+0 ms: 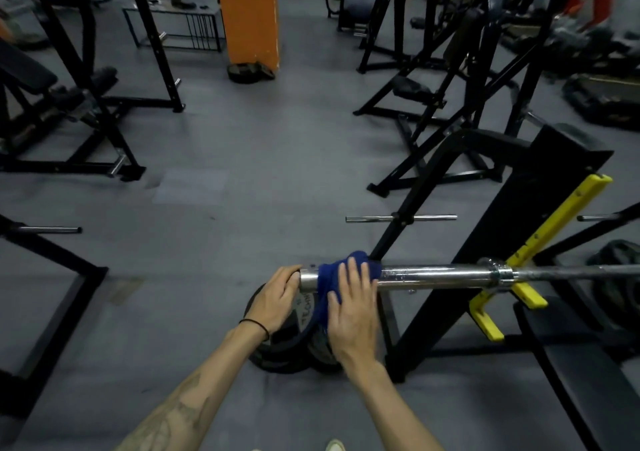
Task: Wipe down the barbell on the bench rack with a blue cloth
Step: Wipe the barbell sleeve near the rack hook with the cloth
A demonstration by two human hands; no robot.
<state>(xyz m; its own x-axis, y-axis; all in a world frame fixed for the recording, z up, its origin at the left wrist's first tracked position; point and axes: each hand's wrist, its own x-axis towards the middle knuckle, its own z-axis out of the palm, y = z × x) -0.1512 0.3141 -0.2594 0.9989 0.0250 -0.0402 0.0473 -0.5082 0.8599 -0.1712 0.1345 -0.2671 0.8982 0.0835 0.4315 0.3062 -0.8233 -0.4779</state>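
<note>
My left hand [277, 296] grips the barbell [433, 274] sleeve's free end to steady it on the bench rack [540, 229], while my right hand [353, 307], fingers [353, 270] curled over, presses the blue cloth [329, 274] around the sleeve to wipe it.

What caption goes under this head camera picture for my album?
Right hand wraps blue cloth over barbell sleeve; left hand cups its end.
</note>
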